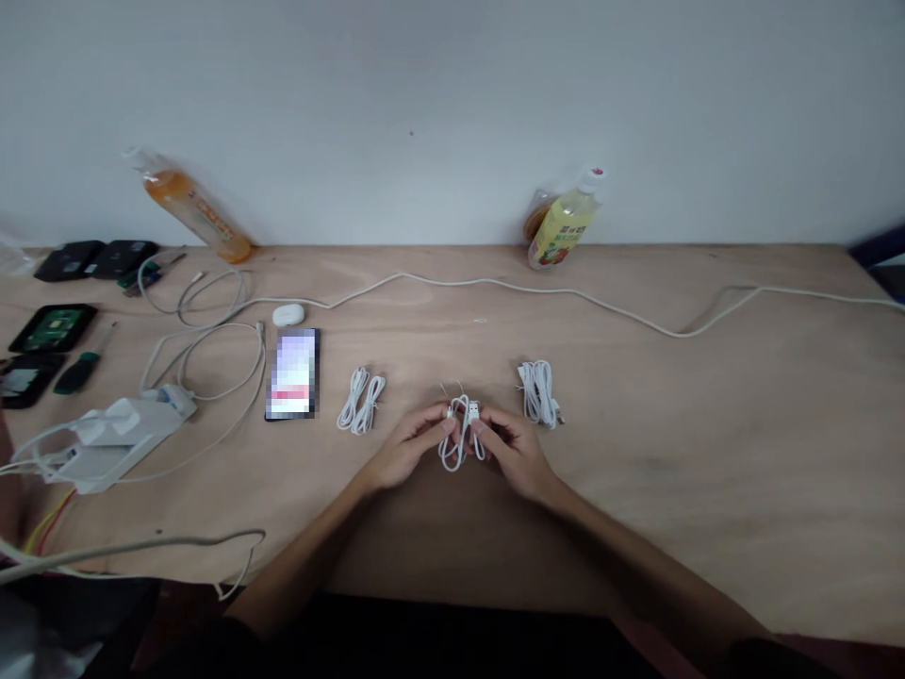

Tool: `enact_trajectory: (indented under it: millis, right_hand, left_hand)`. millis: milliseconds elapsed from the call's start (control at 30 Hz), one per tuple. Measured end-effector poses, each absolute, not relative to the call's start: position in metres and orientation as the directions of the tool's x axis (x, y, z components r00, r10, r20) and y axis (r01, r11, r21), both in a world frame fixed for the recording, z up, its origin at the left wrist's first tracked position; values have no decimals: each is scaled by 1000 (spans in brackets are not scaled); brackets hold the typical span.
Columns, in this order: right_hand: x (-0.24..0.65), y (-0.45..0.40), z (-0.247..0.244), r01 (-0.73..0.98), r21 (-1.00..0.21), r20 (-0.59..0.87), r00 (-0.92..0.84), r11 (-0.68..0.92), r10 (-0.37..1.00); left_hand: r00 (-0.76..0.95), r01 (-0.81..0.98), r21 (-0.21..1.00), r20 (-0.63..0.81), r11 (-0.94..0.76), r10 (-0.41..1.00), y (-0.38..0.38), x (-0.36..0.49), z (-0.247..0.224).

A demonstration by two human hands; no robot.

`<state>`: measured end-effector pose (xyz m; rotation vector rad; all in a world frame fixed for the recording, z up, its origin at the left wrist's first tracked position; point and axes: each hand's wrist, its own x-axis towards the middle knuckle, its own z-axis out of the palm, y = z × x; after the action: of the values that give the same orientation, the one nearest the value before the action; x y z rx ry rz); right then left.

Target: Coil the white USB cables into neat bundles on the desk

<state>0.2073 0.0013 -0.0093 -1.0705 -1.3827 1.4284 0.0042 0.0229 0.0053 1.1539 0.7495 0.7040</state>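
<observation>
A looped white USB cable (pixel 453 462) is held between my two hands over the middle of the table's near half. My left hand (pixel 417 441) pinches its left side, close to a small plug. On the other side, my right hand (pixel 514 446) grips the cable just below its USB plug (pixel 473 410). Two thin wire ends stick up above the cable. To the left lies a bundled white cable (pixel 361 401), folded in two coils. Another bundled white cable (pixel 538 393) rests to the right, its USB plug showing at the lower end.
A phone (pixel 292 374), a white earbud case (pixel 288 314) and a power strip (pixel 127 438) lie left on the wooden table (pixel 707 453). Bottles of orange drink (pixel 202 219) and yellow drink (pixel 566 226) stand by the wall. A long white cord (pixel 586 294) crosses behind.
</observation>
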Motion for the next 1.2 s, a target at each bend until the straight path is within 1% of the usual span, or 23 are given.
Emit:
enact_trajectory:
  millis: [100, 233, 433, 567, 667, 867, 1000, 1200]
  right_hand:
    - [208, 1, -9, -42, -998, -40, -270, -54, 962]
    - [207, 1, -9, -78, -994, -58, -276, -82, 960]
    - [207, 0, -13, -79, -991, -84, -215, -103, 973]
    - [209, 0, -14, -75, -991, -95, -201, -112, 975]
    - [209, 0, -12, -77, -990, -97, -192, -114, 977]
    - [208, 0, -11, -105, -990, -84, -125, -98, 989]
    - [208, 0, -14, -130, -983, -120, -83, -131, 989]
    - [206, 0, -17, -171, -971, -154, -89, -167, 984]
  left_hand:
    - [566, -121, 944, -189, 308, 802, 22, 5, 7]
    - [553, -113, 942, -205, 317, 808, 22, 7, 7]
    - [493, -145, 910, -275, 389, 826, 19, 8, 3]
    - [500, -174, 910, -248, 376, 830, 21, 10, 9]
    - [499, -157, 919, -241, 361, 832, 23, 13, 13]
    - [476, -179, 905, -264, 386, 839, 23, 12, 11]
    - [470, -215, 892, -262, 397, 843, 22, 11, 10]
    - [458, -237, 903, -222, 358, 861, 23, 12, 8]
